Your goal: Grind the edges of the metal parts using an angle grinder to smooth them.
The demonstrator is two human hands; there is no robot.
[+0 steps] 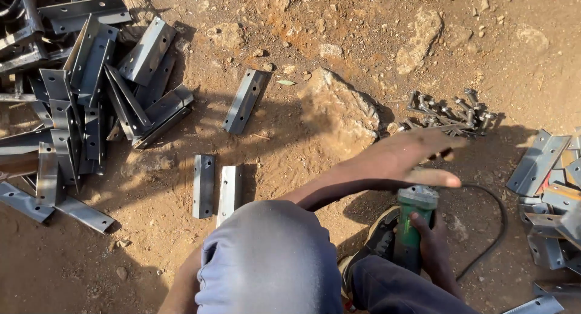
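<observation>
My left hand point(405, 159) reaches across my body to the right, fingers spread and flat, holding nothing. It hovers just short of a small heap of dark bolts point(448, 114) lying on the dirt. Below it, my right hand point(433, 247) grips the body of a green angle grinder point(414, 214) that stands near my shoe. The grinder's black cable point(499, 223) loops away to the right. My bent knee in grey cloth point(266, 259) fills the lower middle.
A large pile of grey steel angle brackets point(91, 96) lies at the left. One bracket point(245, 101) and two flat pieces point(204, 185) lie apart on the dirt. More brackets point(551, 181) are stacked at the right edge. A big rock point(339, 108) sits mid-ground.
</observation>
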